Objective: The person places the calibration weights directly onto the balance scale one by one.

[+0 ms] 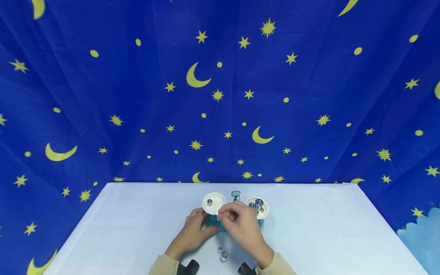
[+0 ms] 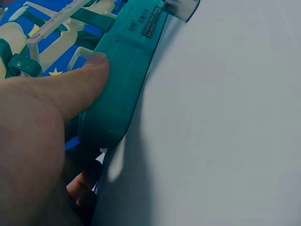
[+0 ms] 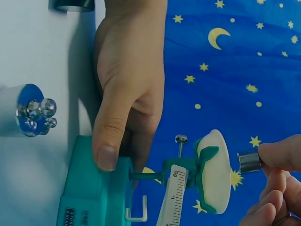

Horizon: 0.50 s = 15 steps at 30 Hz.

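Observation:
A teal balance scale [image 1: 217, 225] with two white pans stands on the table. My left hand [image 1: 194, 232] grips the left end of its base, the thumb in front and the fingers mostly hidden behind; the left wrist view shows the thumb [image 2: 87, 87] pressed to the teal plastic. Above the near edge of the left pan [image 1: 216, 198], my right hand [image 1: 242, 223] pinches a small metal cylinder weight [image 3: 249, 161]. One metal weight [image 1: 209, 202] stands on that pan. Several metal weights [image 1: 259, 203] of different sizes sit on the right pan [image 1: 264, 214].
Two loose knobbed metal weights, a larger one [image 1: 223, 256] and a smaller one [image 1: 220, 249], are on the white tabletop [image 1: 326, 225] in front of the scale. Behind the table hangs a blue cloth [image 1: 227, 110] with yellow moons and stars.

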Available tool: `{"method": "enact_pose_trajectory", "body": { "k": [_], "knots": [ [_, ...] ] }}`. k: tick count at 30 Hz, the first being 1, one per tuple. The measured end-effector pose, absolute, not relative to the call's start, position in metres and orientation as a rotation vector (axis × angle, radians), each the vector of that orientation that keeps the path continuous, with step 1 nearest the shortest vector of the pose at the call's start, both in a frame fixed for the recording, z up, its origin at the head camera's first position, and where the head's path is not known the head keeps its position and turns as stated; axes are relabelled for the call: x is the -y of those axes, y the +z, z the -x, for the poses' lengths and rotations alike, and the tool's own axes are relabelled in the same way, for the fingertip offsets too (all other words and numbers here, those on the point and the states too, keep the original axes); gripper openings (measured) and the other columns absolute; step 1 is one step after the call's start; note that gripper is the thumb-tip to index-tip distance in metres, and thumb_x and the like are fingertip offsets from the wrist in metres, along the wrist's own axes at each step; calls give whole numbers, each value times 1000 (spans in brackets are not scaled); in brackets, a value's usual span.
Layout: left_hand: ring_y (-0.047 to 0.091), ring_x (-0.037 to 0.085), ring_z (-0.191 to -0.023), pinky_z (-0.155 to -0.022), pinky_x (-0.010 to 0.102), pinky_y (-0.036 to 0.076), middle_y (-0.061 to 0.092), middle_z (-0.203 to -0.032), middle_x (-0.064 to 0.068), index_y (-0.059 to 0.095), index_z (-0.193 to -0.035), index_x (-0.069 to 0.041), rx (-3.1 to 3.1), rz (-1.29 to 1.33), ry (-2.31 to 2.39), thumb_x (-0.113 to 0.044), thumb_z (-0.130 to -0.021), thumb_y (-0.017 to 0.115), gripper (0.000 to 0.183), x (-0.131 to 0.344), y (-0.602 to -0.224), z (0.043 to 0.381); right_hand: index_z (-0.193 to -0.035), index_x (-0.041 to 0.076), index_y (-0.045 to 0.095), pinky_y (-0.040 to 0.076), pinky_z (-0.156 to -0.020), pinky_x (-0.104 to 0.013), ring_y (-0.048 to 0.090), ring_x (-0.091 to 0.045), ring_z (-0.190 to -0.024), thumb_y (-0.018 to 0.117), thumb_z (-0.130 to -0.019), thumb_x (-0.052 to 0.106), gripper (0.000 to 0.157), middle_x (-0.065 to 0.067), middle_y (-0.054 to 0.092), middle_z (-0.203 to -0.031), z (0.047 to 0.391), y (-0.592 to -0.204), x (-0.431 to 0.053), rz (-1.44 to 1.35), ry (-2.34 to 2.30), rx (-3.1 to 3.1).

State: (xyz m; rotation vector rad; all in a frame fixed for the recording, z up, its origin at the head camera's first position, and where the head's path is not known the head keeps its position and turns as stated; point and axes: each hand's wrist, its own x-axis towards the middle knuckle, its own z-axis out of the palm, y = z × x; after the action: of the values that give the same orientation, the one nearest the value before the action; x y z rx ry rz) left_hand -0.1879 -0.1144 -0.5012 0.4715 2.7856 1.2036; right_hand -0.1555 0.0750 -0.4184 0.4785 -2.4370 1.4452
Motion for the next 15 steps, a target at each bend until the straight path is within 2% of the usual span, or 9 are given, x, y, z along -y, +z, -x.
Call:
{"method": "enact_pose_trajectory", "body": {
  "k": [15],
  "knots": [
    [39,34,-137,-107,61,29,53,-147,9,46,-151,-9,-2778,-464,1208,-57,-90,67,81,114,-502,188,-80,18,74,43,-57,-21,48,-3,-62,79,-80,1,17,15,52,-69,165,-420,-62,-506,1341,2372]
  ]
}}
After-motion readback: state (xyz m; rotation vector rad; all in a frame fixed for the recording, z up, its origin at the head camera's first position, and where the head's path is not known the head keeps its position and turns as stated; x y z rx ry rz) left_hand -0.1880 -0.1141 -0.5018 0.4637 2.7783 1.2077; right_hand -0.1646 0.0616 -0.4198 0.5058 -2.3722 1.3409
